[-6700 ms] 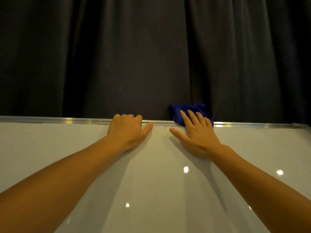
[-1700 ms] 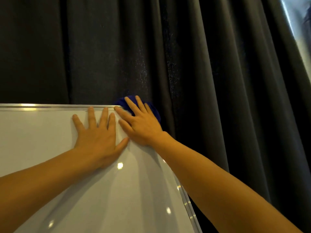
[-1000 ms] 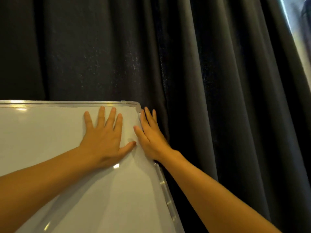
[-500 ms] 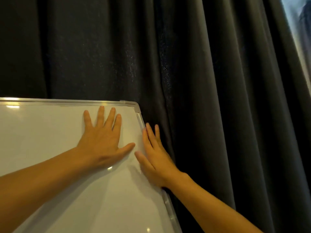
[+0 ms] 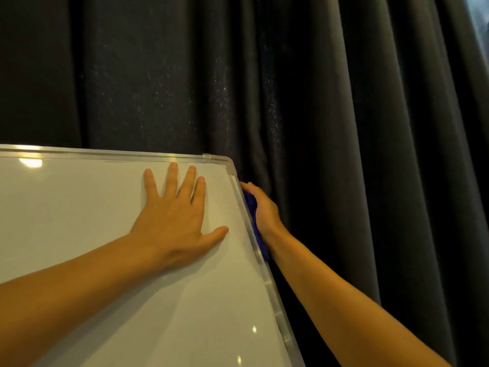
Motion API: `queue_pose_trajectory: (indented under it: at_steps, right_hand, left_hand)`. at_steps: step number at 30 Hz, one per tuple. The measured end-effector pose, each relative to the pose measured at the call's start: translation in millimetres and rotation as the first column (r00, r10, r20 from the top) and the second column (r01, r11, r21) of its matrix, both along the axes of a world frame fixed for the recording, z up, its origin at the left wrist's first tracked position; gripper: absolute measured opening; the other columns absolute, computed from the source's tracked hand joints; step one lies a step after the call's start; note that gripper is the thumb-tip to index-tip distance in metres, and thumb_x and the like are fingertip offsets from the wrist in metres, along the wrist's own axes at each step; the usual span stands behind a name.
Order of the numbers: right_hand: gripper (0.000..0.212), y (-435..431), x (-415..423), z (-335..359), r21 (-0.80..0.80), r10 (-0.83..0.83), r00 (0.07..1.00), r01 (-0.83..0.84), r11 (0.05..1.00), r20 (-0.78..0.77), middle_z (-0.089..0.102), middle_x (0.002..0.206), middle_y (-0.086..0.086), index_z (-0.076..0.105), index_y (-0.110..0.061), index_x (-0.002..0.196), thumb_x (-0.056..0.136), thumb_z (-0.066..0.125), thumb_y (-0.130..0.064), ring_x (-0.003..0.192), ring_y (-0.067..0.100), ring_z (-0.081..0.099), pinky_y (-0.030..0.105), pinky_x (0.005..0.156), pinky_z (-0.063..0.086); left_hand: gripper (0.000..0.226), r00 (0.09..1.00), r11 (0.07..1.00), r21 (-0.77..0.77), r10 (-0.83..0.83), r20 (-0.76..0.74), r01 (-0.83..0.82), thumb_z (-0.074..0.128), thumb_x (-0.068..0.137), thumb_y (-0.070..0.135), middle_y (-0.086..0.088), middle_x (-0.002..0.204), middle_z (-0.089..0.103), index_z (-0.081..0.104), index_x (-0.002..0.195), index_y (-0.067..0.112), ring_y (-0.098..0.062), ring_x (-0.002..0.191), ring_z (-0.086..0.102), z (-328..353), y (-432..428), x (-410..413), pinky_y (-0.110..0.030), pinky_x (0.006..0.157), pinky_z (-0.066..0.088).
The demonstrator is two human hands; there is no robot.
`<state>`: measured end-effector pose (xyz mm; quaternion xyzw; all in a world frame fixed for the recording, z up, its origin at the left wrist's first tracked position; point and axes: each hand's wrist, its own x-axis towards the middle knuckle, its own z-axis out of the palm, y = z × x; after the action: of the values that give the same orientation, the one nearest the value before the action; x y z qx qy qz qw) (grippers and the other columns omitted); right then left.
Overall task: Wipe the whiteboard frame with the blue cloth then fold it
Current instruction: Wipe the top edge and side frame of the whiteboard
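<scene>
The whiteboard has a silver metal frame (image 5: pixel 267 279) along its top and right edges, with a rounded top-right corner. My left hand (image 5: pixel 174 215) lies flat on the white surface near that corner, fingers spread, holding nothing. My right hand (image 5: pixel 263 207) is outside the right edge of the frame, pressing the blue cloth (image 5: pixel 255 221) against the frame's side. Only a narrow strip of the cloth shows between my palm and the frame; the remainder is hidden behind my hand and the board.
Dark grey curtains (image 5: pixel 344 128) hang right behind and to the right of the board, close to my right hand. A sliver of bright window (image 5: pixel 480 27) shows at the top right. Light reflections dot the white board surface (image 5: pixel 79 221).
My right hand has gone from the top edge round the corner and now sits outside the right edge, with the blue cloth showing again. My left hand stays flat near the corner.
</scene>
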<state>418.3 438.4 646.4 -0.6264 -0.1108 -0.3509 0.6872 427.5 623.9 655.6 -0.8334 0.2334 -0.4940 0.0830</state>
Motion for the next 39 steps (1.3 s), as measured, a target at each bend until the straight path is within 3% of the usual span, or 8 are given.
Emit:
queue_pose_trajectory:
  at_steps: [7, 11, 15, 20, 25, 31, 35, 39]
  right_hand:
    - [0.051, 11.7, 0.4, 81.3, 0.013, -0.131, 0.991, 0.131, 0.991, -0.037, 0.071, 0.103, 0.006, 0.063, -0.013, 0.123, 0.100, 0.038, -0.051, 0.090, 0.021, 0.065, 0.033, 0.082, 0.052]
    - [0.066, 20.2, -13.1, 44.5, 0.020, -0.124, 0.988, 0.126, 0.992, -0.094, 0.062, 0.130, 0.001, 0.055, -0.023, 0.135, 0.090, 0.040, -0.068, 0.114, 0.022, 0.059, 0.040, 0.105, 0.043]
    - [0.047, 14.4, -23.4, -19.4, 0.117, -0.026, 0.975, 0.053, 0.992, -0.219, 0.073, 0.090, -0.004, 0.068, -0.034, 0.095, 0.083, 0.048, -0.074, 0.090, 0.019, 0.068, 0.034, 0.078, 0.054]
    - [0.040, 22.9, -20.8, 51.2, 0.097, -0.029, 0.996, 0.038, 0.995, -0.086, 0.068, 0.057, -0.013, 0.055, -0.031, 0.074, 0.095, 0.041, -0.062, 0.065, 0.008, 0.065, 0.021, 0.052, 0.048]
    - [0.073, 30.3, -8.8, 47.6, -0.178, -0.151, 0.985, 0.136, 0.975, -0.078, 0.051, 0.145, 0.004, 0.039, -0.029, 0.146, 0.089, 0.030, -0.073, 0.131, 0.023, 0.049, 0.045, 0.112, 0.036]
    - [0.087, 22.1, -58.3, -98.4, -0.707, -0.433, 0.897, 0.366, 0.605, 0.093, -0.026, 0.157, -0.022, -0.020, -0.043, 0.147, 0.079, 0.013, -0.087, 0.145, 0.003, -0.024, 0.033, 0.118, 0.002]
    - [0.093, 23.3, -103.7, -162.9, -0.841, -0.567, 0.811, 0.403, 0.360, 0.146, -0.042, 0.149, -0.022, -0.030, -0.042, 0.145, 0.079, 0.018, -0.089, 0.137, 0.006, -0.041, 0.035, 0.112, 0.022]
    - [0.097, 29.5, -140.0, -212.9, -0.825, -0.681, 0.725, 0.444, 0.351, 0.100, -0.043, 0.150, -0.019, -0.033, -0.040, 0.143, 0.080, 0.021, -0.088, 0.140, 0.011, -0.038, 0.038, 0.112, 0.035]
  left_hand:
    - [0.109, 1.000, 1.000, -0.012, -0.017, 0.023, 0.017, -0.012, 0.064, 0.089, -0.011, 0.160, -0.020, -0.022, 0.146, 0.017, -0.039, 0.144, -0.024, -2.7, -8.1, -7.5, -0.069, 0.108, -0.012]
    - [0.106, 1.000, 1.000, -0.013, -0.006, -0.002, 0.006, -0.010, 0.067, 0.087, -0.011, 0.160, -0.020, -0.024, 0.146, 0.017, -0.039, 0.144, -0.024, -1.8, -1.5, -6.6, -0.069, 0.109, -0.010]
    - [0.105, 0.999, 1.000, 0.011, 0.024, -0.045, -0.024, -0.018, 0.065, 0.081, -0.011, 0.159, -0.023, -0.023, 0.148, 0.017, -0.039, 0.143, -0.025, 0.4, 9.7, -6.0, -0.069, 0.110, -0.007]
    - [0.102, 1.000, 1.000, 0.005, -0.011, -0.016, 0.011, -0.016, 0.069, 0.078, -0.012, 0.160, -0.020, -0.018, 0.149, 0.015, -0.040, 0.144, -0.023, -0.1, 2.8, -10.4, -0.069, 0.110, -0.008]
    - [0.097, 0.999, 0.999, -0.008, -0.031, 0.024, 0.032, -0.014, 0.071, 0.078, -0.012, 0.160, -0.018, -0.022, 0.146, 0.016, -0.040, 0.144, -0.022, -4.6, 5.8, -4.0, -0.069, 0.109, -0.011]
    - [0.102, 1.000, 1.000, 0.014, -0.014, 0.028, 0.013, -0.023, 0.070, 0.072, -0.015, 0.162, -0.009, -0.007, 0.152, 0.013, -0.042, 0.146, -0.012, -2.2, 11.8, 2.6, -0.070, 0.111, -0.004]
    - [0.107, 1.000, 0.999, 0.039, -0.024, -0.002, 0.024, -0.019, 0.068, 0.075, -0.016, 0.162, -0.006, -0.001, 0.153, 0.011, -0.045, 0.146, -0.009, 1.6, 14.2, 0.9, -0.072, 0.109, -0.002]
    - [0.105, 0.999, 0.997, 0.062, -0.045, -0.006, 0.045, -0.012, 0.071, 0.081, -0.016, 0.162, -0.006, -0.002, 0.153, 0.017, -0.048, 0.144, -0.009, -7.1, 8.0, -12.7, -0.074, 0.107, -0.003]
